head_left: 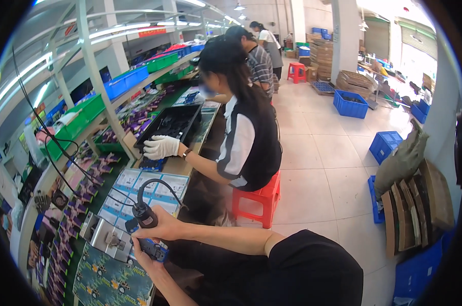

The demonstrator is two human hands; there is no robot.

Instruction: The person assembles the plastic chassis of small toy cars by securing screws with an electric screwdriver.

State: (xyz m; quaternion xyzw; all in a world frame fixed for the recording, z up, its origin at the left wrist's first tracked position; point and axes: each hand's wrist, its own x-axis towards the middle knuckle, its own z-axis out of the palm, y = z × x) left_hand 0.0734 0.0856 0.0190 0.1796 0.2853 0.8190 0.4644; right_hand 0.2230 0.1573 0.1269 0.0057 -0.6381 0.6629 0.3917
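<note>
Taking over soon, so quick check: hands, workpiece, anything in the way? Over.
Right hand: gripping black corded tool, cable arching above. Left hand: holding blue-and-black part beside metal fixture. Tip contact: cannot tell. Nothing visibly blocking the hands.

White glare at the doorway (417, 62)

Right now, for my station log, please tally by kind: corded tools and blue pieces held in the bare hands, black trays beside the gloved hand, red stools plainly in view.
Corded black tool: 1
Blue piece: 1
Black tray: 1
Red stools, near one and far one: 2
Total: 5
</note>
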